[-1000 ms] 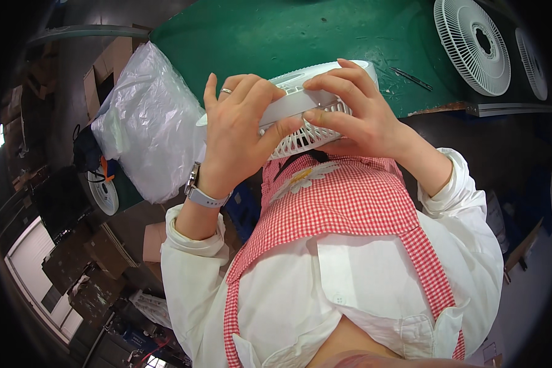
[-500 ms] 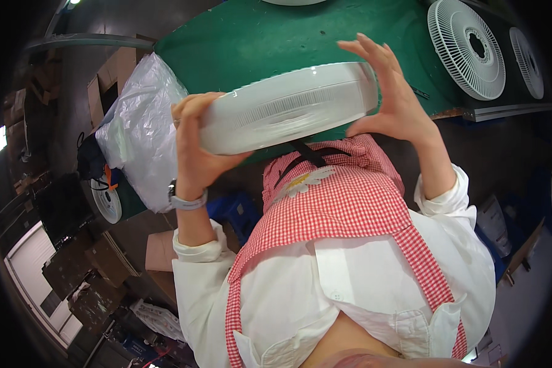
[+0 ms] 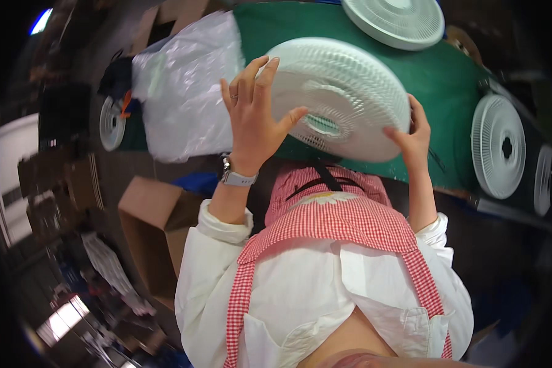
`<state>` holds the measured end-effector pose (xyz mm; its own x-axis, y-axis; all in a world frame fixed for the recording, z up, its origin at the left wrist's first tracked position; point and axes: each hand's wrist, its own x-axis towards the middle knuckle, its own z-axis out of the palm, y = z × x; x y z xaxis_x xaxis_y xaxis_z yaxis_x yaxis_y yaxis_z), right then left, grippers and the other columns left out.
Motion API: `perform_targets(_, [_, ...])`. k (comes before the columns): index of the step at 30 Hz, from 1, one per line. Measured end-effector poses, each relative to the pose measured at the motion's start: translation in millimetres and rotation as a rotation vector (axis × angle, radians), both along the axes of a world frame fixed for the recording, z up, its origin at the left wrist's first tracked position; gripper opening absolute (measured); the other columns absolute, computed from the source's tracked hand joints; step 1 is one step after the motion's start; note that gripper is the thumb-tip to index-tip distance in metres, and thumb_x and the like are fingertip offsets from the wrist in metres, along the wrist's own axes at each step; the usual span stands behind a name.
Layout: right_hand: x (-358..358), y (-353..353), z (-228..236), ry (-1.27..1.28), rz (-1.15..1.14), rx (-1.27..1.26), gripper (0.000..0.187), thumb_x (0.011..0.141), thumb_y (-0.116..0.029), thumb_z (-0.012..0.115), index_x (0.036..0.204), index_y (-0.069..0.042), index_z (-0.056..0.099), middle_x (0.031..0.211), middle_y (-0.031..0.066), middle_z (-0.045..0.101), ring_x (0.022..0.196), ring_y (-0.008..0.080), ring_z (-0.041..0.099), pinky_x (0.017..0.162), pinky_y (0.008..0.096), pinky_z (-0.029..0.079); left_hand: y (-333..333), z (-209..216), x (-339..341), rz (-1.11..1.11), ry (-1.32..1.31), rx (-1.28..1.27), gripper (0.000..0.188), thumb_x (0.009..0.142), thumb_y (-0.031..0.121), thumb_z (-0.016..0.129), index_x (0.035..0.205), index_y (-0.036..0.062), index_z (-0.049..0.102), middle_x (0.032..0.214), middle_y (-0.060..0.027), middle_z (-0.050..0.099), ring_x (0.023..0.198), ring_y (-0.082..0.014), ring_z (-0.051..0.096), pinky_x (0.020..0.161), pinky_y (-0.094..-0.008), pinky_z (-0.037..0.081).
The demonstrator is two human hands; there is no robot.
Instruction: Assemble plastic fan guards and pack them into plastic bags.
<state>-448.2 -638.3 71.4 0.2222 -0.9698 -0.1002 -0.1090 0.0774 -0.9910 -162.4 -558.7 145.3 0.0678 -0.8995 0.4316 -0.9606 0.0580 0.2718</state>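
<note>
The right hand (image 3: 415, 140) holds the right edge of the round white fan cover (image 3: 365, 101), thumb in front. The left hand (image 3: 255, 119) is up at its left edge, fingers spread wide; I can't tell if it touches. The hands are apart, the cover tilted between them over the green table (image 3: 288, 21).

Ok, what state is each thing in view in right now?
Held guard, in hand, tilted
Left hand, open, fingers spread at the held guard's left side
Right hand, gripping the held guard's right rim
Far guard, lying on the table
Right guard, centre hole uncovered
Plastic, crumpled
Box, open
Sleeves, rolled up
</note>
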Motion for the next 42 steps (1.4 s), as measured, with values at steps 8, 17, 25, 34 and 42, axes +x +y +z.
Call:
perform_targets(8, [-44.7, -43.9, -197.2, 0.225, -0.13, 0.599, 0.045, 0.096, -0.032, 0.057, 0.127, 0.0, 0.058, 0.114, 0.0098, 0.066, 0.094, 0.0215, 0.065, 0.083, 0.0389, 0.052, 100.4, -163.4, 106.8, 0.369, 0.516, 0.093, 0.027, 0.077, 0.01, 0.074, 0.103, 0.006, 0.068, 0.109, -0.0119, 0.065, 0.106, -0.0312, 0.059, 0.093, -0.0393, 0.045])
perform_targets(17, [140.9, 6.9, -134.5, 0.433, 0.101, -0.242, 0.03, 0.091, -0.018, 0.065, 0.115, 0.0, 0.066, 0.109, 0.0154, 0.067, 0.098, 0.0273, 0.064, 0.088, 0.036, 0.048, 74.5, -250.5, 269.2, 0.427, 0.336, 0.11, 0.044, 0.077, 0.026, 0.075, 0.116, 0.0074, 0.066, 0.113, -0.0122, 0.065, 0.111, -0.0308, 0.057, 0.1, -0.0433, 0.04])
perform_targets(25, [308.7, 103.1, -114.7, 0.426, 0.49, 0.131, 0.027, 0.091, -0.019, 0.064, 0.112, -0.002, 0.067, 0.098, 0.0127, 0.071, 0.085, 0.0171, 0.065, 0.078, 0.0309, 0.051, 90.7, -226.1, 209.6, -0.227, 0.308, 0.604, 0.068, 0.076, 0.04, 0.072, 0.134, 0.0097, 0.053, 0.122, -0.0184, 0.063, 0.113, -0.0364, 0.059, 0.095, -0.0487, 0.046])
perform_targets(34, [365.6, 91.0, -141.0, 0.503, 0.39, -0.036, 0.027, 0.091, -0.02, 0.063, 0.111, -0.002, 0.068, 0.101, 0.0154, 0.071, 0.091, 0.0244, 0.069, 0.081, 0.0322, 0.052, 89.3, -228.1, 294.7, 0.156, 0.574, 0.064, 0.023, 0.081, 0.018, 0.073, 0.101, 0.0077, 0.069, 0.096, -0.0104, 0.069, 0.083, -0.0254, 0.065, 0.078, -0.0391, 0.05])
perform_targets(42, [393.0, 107.6, -184.9, 0.244, 0.533, 0.605, 0.04, 0.096, -0.035, 0.058, 0.115, -0.002, 0.066, 0.103, 0.0116, 0.071, 0.095, 0.0234, 0.067, 0.082, 0.0364, 0.053, 89.4, -266.5, 313.2, 0.18, 0.362, 0.167, 0.024, 0.077, 0.019, 0.074, 0.096, 0.0093, 0.063, 0.099, -0.0101, 0.067, 0.095, -0.031, 0.063, 0.078, -0.0445, 0.048])
